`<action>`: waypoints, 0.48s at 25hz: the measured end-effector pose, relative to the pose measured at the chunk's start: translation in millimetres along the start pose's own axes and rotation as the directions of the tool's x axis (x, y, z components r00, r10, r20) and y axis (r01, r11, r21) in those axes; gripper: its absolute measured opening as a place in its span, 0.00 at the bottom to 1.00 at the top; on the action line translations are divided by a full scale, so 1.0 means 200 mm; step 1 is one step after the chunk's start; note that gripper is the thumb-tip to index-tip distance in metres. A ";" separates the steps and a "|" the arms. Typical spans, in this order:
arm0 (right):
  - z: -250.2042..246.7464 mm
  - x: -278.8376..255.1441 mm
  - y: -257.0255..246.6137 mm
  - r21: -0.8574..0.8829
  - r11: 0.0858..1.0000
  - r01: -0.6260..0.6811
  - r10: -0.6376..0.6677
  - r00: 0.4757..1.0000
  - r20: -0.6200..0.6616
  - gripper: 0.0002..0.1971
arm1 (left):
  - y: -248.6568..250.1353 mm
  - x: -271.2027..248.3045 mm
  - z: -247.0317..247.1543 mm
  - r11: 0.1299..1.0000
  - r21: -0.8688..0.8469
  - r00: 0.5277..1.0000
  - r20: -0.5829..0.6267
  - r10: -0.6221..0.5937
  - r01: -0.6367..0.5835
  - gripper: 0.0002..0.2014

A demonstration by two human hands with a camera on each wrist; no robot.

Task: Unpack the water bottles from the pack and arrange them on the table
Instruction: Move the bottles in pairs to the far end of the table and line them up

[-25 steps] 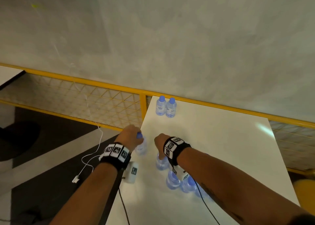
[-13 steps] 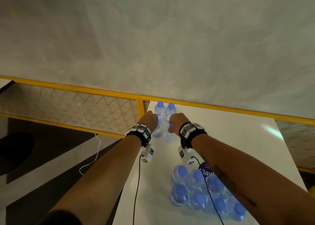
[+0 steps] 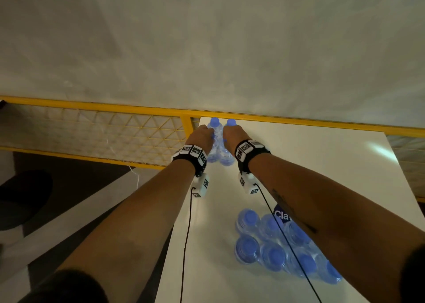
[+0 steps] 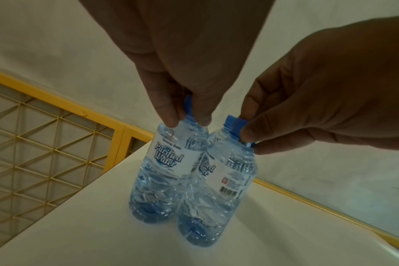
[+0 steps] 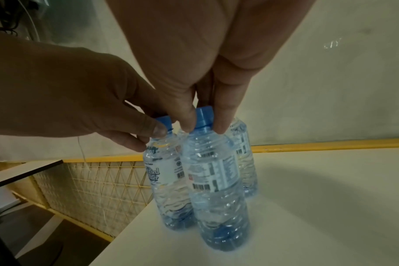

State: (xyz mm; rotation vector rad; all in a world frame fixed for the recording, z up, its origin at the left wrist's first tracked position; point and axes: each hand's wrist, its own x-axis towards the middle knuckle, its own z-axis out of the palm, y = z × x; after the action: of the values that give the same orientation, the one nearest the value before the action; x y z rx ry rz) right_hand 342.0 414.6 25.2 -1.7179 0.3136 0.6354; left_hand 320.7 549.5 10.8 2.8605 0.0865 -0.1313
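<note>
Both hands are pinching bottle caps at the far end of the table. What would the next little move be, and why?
Probably letting go: the left hand and right hand each pinch a bottle's cap, and both bottles seem to stand upright on the table.

I am looking down at a white worktop [image 3: 310,164] that is standing against a yellow railing [image 3: 92,106] with a pale yellow lattice panel [image 3: 103,137] filling its frame. Beyond the railing a plain grey wall [image 3: 207,38] is filling the upper half of my head view. A soft patch of light [image 3: 379,151] is glinting on the far right of the worktop. To the left, the floor [image 3: 57,210] is showing dark and pale bands, and a thin white cable [image 3: 135,176] is trailing down by the railing. Lighting is dim and warm.
</note>
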 end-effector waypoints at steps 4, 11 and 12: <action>0.00 -0.09 -0.05 0.049 0.999 0.001 -0.001 1.000 0.000 0.33 | -0.01 0.01 0.00 1.000 0.004 1.000 0.008 -0.010 0.010 0.13; -0.14 -0.19 0.02 -0.618 0.732 0.288 -0.294 0.951 0.095 0.26 | -0.01 -0.21 -0.03 0.981 -0.168 0.991 -0.075 -0.109 0.095 0.33; -0.17 -0.26 0.04 -0.705 0.614 0.355 -0.363 0.920 0.147 0.23 | 0.00 -0.30 -0.03 0.977 -0.192 0.983 -0.142 -0.120 0.092 0.33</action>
State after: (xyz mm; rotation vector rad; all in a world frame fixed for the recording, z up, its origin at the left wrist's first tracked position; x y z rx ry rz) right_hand 303.7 372.9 51.9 -2.4601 -0.3461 0.4648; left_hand 262.5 548.2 22.1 2.6757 0.2684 0.0717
